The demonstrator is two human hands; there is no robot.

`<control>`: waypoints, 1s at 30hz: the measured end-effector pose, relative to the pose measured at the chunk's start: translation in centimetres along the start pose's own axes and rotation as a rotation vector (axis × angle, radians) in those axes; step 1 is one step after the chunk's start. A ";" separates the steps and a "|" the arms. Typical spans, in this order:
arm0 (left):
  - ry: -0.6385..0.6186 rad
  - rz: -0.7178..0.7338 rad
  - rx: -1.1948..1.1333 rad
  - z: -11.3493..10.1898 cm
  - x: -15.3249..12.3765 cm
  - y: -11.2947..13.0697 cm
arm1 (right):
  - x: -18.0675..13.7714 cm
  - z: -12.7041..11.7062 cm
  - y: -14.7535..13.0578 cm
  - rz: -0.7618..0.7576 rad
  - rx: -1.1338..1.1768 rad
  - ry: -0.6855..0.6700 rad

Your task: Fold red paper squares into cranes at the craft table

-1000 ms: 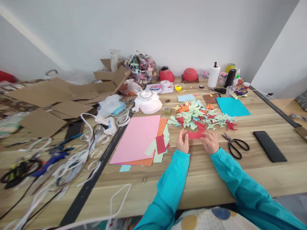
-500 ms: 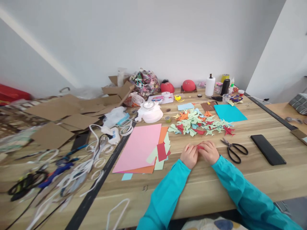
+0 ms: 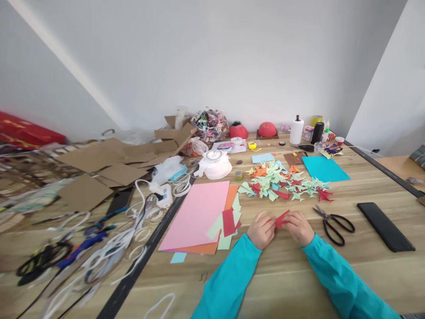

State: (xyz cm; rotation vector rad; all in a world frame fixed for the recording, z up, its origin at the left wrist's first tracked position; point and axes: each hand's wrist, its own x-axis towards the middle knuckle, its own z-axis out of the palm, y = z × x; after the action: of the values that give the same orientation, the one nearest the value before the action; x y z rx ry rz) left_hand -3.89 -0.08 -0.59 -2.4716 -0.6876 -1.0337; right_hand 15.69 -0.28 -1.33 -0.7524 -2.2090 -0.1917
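A small folded piece of red paper (image 3: 281, 219) is held between my two hands, just above the wooden table. My left hand (image 3: 262, 230) pinches its left end, and my right hand (image 3: 299, 227) grips its right end; the fingertips partly cover it. Beyond the hands lies a heap of folded paper shapes (image 3: 270, 179) in green, red, orange and blue. Left of my left hand, a red paper strip (image 3: 229, 222) and pale green strips rest on a pink sheet (image 3: 199, 212) and an orange sheet (image 3: 212, 248). Black-handled scissors (image 3: 334, 221) lie right of my right hand, blades parted.
A black phone (image 3: 385, 226) lies at the right. Farther back are a turquoise sheet (image 3: 326, 169), a white bottle (image 3: 296, 131), a yellow tape measure (image 3: 252, 145) and two red domes. Tangled white cables (image 3: 122, 243) and flattened cardboard (image 3: 86, 190) crowd the left side.
My hands have moved slightly apart, so more of the red paper shows between them. The whole view has shifted, with the table sitting lower and farther right.
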 end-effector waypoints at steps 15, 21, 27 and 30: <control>0.038 -0.156 0.053 -0.8 0.2 0.6 | 0.6 -0.8 -0.3 0.071 0.055 0.103; -0.009 -0.180 0.029 0.9 0.2 2.0 | 0.6 -0.1 -1.6 0.038 0.080 0.034; -0.041 -0.133 0.026 0.9 -0.2 1.7 | 0.8 0.0 -1.7 -0.005 -0.019 -0.064; -0.062 -0.149 0.008 1.0 -0.1 1.9 | 0.8 0.1 -1.8 -0.034 -0.028 -0.120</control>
State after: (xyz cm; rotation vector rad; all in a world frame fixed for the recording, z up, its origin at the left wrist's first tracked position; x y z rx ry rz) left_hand -2.30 -1.18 -1.62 -2.4859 -0.9054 -1.0078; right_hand 14.17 -1.35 -0.57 -0.7594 -2.3383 -0.1992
